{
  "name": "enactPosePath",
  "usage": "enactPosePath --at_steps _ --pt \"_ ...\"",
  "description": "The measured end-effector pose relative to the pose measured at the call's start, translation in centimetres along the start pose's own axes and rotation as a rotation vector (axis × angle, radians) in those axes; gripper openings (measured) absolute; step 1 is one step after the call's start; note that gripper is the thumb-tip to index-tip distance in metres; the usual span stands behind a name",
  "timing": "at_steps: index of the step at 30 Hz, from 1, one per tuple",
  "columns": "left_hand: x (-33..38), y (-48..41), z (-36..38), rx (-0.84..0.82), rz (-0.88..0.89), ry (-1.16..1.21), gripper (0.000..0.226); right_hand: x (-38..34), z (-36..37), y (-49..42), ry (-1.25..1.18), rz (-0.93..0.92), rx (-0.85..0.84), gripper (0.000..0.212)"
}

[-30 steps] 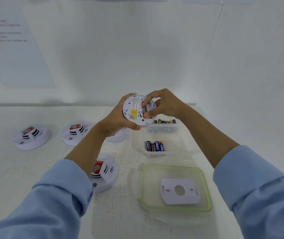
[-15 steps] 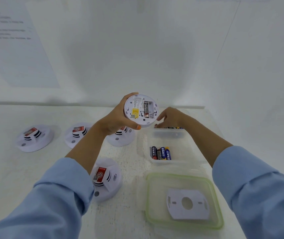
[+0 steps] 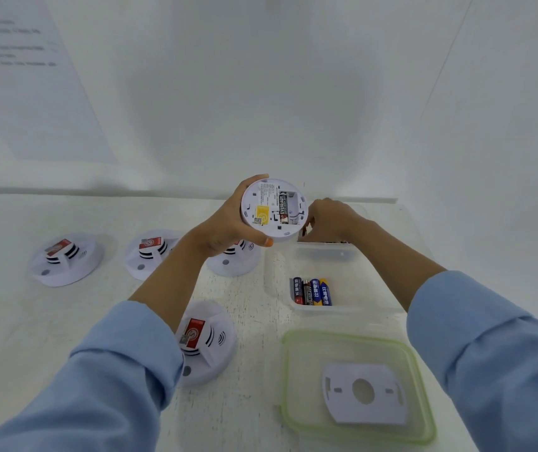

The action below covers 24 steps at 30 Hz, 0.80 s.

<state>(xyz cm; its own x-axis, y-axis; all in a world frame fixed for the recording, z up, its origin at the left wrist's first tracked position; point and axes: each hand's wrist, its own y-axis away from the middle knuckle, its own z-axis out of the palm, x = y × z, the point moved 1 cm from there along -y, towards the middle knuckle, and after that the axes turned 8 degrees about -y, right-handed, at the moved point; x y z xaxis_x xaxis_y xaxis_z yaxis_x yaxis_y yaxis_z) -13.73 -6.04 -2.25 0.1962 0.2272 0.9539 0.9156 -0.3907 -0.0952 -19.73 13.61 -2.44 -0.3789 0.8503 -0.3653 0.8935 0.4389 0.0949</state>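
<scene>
White walls back a white table [image 3: 65,321]; the print on a wall sheet [image 3: 26,76] is too blurred to read. Up behind the clear tub [image 3: 359,308], the left hand [image 3: 228,226] grips a round smoke detector [image 3: 274,208], underside showing. Its open bay holds one battery [image 3: 283,207] marked EVEREADY, beside a yellow sticker [image 3: 262,213]. The right hand [image 3: 336,218] dips curled fingers into a second tub [image 3: 326,254] just behind the clear tub; whether it grasps anything cannot be told. Inside the clear tub lie four loose batteries [image 3: 311,291], two of them blue with Chinese characters. In front of it a green-rimmed lid [image 3: 285,386] bears a white mounting plate [image 3: 364,394]. Left of it sit four spare detectors [image 3: 205,340] with red labels.
</scene>
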Motion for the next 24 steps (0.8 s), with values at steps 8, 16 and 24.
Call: enactPosePath --at_steps 8,16,24 --pt "0.6 0.9 0.3 0.001 0.006 0.017 0.101 0.0 -5.0 3.1 -0.512 -0.009 0.546 0.023" --pt "1.9 2.3 2.1 -0.010 0.038 0.042 0.100 -3.9 -5.4 7.5 -0.363 -0.238 0.354 0.039" --pt "2.1 4.8 3.5 -0.021 0.062 0.099 0.100 -5.4 -4.4 10.8 -0.108 -0.195 0.316 0.034"
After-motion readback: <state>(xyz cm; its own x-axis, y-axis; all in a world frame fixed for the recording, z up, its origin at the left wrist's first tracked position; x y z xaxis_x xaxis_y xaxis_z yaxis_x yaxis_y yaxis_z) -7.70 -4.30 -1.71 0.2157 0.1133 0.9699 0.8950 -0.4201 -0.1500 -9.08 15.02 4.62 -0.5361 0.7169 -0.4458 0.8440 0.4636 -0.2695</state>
